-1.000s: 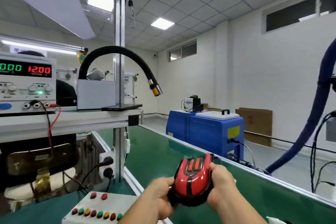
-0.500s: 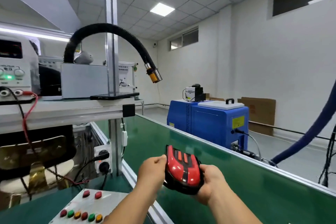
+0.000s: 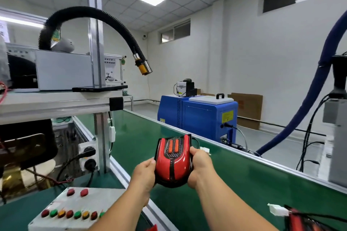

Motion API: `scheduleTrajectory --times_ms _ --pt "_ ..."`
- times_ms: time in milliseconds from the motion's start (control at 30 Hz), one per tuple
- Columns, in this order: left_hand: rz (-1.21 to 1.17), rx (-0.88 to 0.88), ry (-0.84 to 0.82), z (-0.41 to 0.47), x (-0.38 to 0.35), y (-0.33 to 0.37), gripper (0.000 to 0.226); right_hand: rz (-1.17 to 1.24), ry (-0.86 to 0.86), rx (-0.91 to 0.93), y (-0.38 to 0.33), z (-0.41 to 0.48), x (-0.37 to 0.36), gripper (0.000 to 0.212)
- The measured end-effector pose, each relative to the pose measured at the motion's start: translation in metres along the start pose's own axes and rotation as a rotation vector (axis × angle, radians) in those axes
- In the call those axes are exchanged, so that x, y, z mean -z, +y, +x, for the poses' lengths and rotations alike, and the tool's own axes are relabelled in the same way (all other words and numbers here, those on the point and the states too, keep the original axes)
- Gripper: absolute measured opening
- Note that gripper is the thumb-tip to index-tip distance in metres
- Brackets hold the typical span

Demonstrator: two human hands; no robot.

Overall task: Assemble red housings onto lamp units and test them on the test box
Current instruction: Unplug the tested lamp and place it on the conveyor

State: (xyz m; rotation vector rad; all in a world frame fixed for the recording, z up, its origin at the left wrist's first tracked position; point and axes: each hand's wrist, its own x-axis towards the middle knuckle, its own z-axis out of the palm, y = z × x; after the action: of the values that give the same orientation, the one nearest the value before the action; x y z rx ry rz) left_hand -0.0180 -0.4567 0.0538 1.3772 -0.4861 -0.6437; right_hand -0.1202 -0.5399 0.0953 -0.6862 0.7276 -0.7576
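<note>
Flanking lamp: left hand, right hand.

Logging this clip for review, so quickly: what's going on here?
A person holds a red-housed lamp unit above the green conveyor belt, left hand gripping its left side, right hand its right. Its white connector sticks out beyond the right hand, unplugged. The button-covered test box sits at lower left, untouched. Another red unit lies on the belt at lower right.

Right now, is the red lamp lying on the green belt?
No, the left hand and right hand hold the red lamp in midair.
</note>
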Motion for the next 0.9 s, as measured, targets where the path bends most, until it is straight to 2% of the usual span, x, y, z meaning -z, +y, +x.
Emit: scheduleTrajectory --times_ms 100,200,400,633,800,900 --pt "0.039 -0.107 0.053 -0.009 -0.007 0.012 0.026 0.021 -0.027 -0.008 -0.009 -0.014 0.004 0.042" --pt "0.132 -0.211 0.007 -0.022 -0.017 0.034 0.026 0.012 -0.025 0.037 -0.031 -0.037 0.011 0.038" --pt "0.061 -0.198 -0.242 -0.089 -0.060 0.076 0.026 -0.027 -0.021 0.208 -0.094 -0.114 0.046 0.034" --pt "-0.015 -0.164 -0.568 -0.210 -0.144 0.105 0.021 -0.077 0.120 0.394 -0.159 -0.253 0.139 0.038" --pt "0.120 -0.222 -0.810 -0.296 -0.205 0.088 0.027 -0.036 0.294 0.459 -0.180 -0.340 0.223 0.039" --pt "0.258 -0.322 -0.850 -0.334 -0.233 0.061 0.026 -0.014 0.399 0.466 -0.175 -0.373 0.266 0.040"
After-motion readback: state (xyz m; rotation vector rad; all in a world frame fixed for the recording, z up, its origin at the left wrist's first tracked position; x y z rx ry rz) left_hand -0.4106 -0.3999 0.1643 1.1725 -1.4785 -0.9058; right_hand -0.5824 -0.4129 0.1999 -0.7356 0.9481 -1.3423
